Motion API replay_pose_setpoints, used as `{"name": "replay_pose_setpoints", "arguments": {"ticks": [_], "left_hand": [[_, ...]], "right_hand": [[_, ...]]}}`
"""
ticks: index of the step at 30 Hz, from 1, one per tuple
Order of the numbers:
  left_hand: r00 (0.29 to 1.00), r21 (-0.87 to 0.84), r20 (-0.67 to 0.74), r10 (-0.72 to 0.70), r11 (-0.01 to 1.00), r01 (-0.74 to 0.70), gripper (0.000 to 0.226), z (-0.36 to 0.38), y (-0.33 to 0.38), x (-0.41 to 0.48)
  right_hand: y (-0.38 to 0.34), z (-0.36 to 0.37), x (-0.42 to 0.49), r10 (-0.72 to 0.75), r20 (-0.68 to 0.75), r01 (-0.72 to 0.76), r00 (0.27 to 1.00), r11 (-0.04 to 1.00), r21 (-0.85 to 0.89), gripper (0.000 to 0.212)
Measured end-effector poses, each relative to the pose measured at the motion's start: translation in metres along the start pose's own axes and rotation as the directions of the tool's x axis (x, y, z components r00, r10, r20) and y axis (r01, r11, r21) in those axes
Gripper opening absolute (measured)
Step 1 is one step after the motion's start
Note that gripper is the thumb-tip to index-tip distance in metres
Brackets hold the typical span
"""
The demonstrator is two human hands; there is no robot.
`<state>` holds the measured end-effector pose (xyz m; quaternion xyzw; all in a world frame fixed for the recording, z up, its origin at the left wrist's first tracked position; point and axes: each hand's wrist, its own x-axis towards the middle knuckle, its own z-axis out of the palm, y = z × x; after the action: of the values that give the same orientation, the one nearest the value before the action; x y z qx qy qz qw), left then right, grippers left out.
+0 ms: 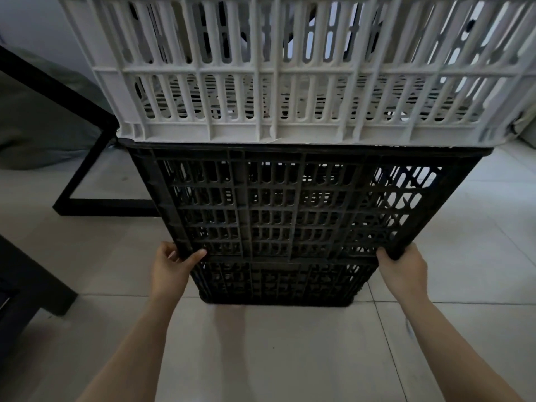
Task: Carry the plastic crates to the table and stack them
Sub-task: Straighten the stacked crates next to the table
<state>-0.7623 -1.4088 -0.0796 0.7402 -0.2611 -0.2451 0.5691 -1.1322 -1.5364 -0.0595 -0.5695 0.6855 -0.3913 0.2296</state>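
Left hand (174, 266), right hand (404, 265) each grip a black crate (261, 210) corner; white crate (261, 82) rests on top. Seemingly on floor (290, 358); carry to table remains.

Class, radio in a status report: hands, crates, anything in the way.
Left hand and right hand both grip black slatted plastic crate at near corners. White slatted plastic crate stacked on it. Black frame close on left.

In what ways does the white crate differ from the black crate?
The white crate is pale; the black crate is dark. The left hand and right hand grip the black crate's near corners; neither touches the white crate. Both crates have slotted walls.
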Motion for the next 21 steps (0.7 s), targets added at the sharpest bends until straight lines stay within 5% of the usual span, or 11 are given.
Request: {"name": "replay_pose_setpoints", "arguments": {"ticks": [12,21], "left_hand": [[1.0,0.006,-0.013,0.008,1.0,-0.008,0.069,-0.002,-0.009,0.011],[0.999,0.049,0.049,0.022,0.998,-0.024,0.031,-0.005,-0.01,0.013]], "right_hand": [[-0.002,0.004,0.0,-0.018,-0.008,0.018,1.0,1.0,0.019,0.012],[0.002,0.017,0.003,0.012,-0.054,-0.012,0.998,1.0,0.0,0.018]]}}
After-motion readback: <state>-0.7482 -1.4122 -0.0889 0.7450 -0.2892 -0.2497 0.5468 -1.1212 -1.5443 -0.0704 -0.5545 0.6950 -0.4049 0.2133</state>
